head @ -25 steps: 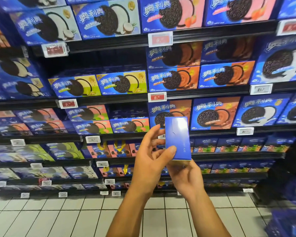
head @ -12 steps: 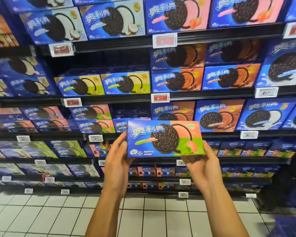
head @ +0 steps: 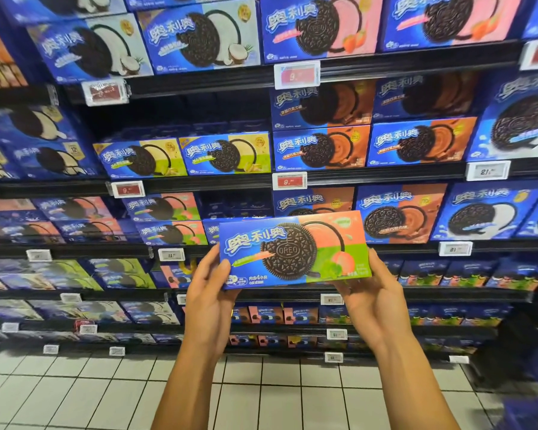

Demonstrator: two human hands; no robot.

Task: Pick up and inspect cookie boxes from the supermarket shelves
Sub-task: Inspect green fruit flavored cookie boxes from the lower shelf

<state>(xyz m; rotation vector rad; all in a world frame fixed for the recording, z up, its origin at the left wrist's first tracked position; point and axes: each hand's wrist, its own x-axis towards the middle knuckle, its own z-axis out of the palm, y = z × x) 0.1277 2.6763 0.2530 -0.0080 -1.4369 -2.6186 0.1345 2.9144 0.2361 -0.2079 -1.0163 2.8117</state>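
Observation:
A blue cookie box (head: 294, 249) with a dark cookie and a pink and green panel is held flat, front face toward me, in front of the shelves. My left hand (head: 210, 293) grips its left end, thumb on the front. My right hand (head: 375, 293) grips its right end from below, fingers behind the box. The box tilts slightly, right side higher.
Several shelves (head: 354, 178) hold rows of blue cookie boxes with price tags (head: 289, 180) on the rails. A gap shows in the row behind the held box. White tiled floor (head: 75, 395) lies below. Dark blue goods stand at the far right.
The box was turned from its narrow blue end to its front face, then held steady. The hands moved apart to its two ends. The view drew slightly nearer.

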